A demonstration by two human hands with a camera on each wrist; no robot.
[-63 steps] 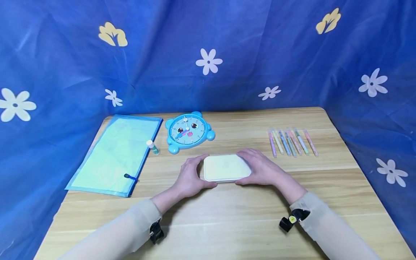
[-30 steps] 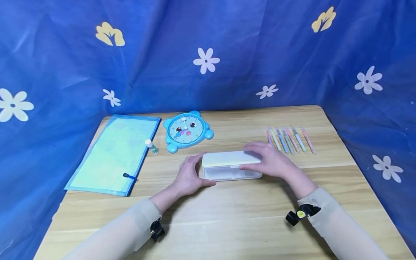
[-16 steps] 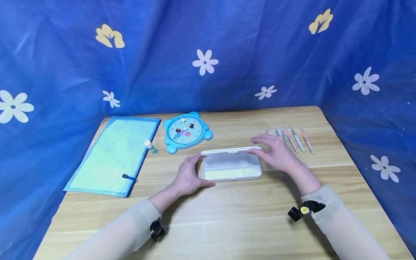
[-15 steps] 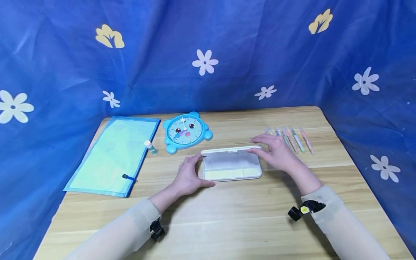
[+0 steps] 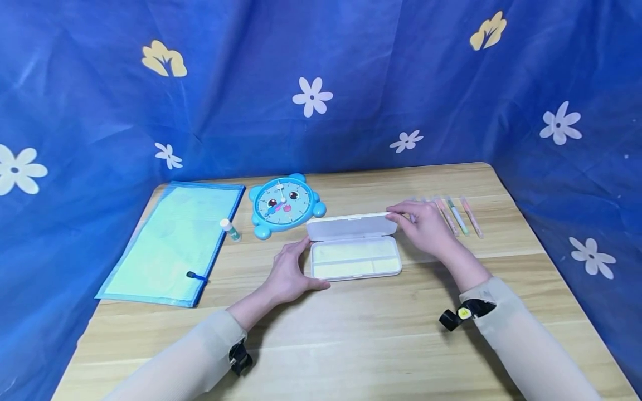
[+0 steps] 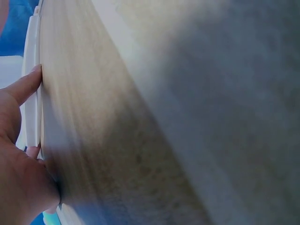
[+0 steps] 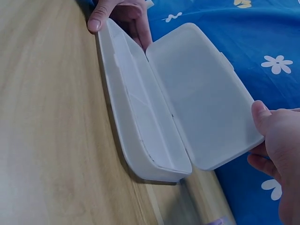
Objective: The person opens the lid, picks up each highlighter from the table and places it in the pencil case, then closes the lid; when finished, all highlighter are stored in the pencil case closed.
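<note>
Lid-opening step: white rectangular plastic case between the hands.
Right hand pinches the lid; left hand, partly hidden, apparently grips the base; next swing likely needs steadying.

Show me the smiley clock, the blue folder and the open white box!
Smiley clock (image 5: 282, 203): head view, middle of its dial.
Blue folder (image 5: 173, 245): head view, its pale front.
Open white box (image 7: 201, 96): right wrist view, inside of its raised lid.
</note>
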